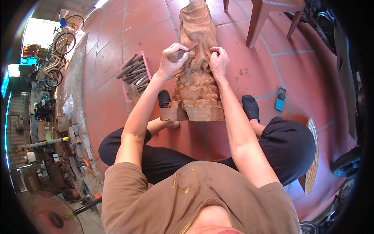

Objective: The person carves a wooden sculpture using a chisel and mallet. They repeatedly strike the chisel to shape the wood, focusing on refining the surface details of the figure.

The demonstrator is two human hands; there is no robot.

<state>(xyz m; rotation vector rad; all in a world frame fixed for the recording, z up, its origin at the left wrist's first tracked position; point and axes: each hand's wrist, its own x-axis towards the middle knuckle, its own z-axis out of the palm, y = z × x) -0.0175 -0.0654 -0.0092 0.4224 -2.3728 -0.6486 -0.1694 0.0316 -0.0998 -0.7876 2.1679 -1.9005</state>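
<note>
from the head camera, and it's the left hand [170, 65] up on the near flank of the action, fingers wrapped snugly round a short brown wooden-handled tool [178, 56], its slim end pointing across the folds of a long, reddish-brown carved wooden figure [198, 66]. that figure sits front and centre on the red tiled floor [105, 70], its thick, rough-edged base towards the body, its far end running off the top edge; it seems laid lengthwise so the carved face comes within easy reach of both arms. across on the other side, the right hand [219, 62], fingers curled in close against the wood, probably there to steady or guide; whether they pinch anything, i cannot tell. a fist-like hold on that handle, it seems, for firm control at close quarters. and look left: a pink plastic tray [147, 64] loaded with dark slender tools [136, 73], just beyond the left forearm, presumably parked there for quick swaps. legs folded out wide, a foot in a black sock [250, 107] right of the base, perhaps to leave the carving room in the middle. well off to the right, a blue keypad phone [280, 99] lies clear of the work.
</note>
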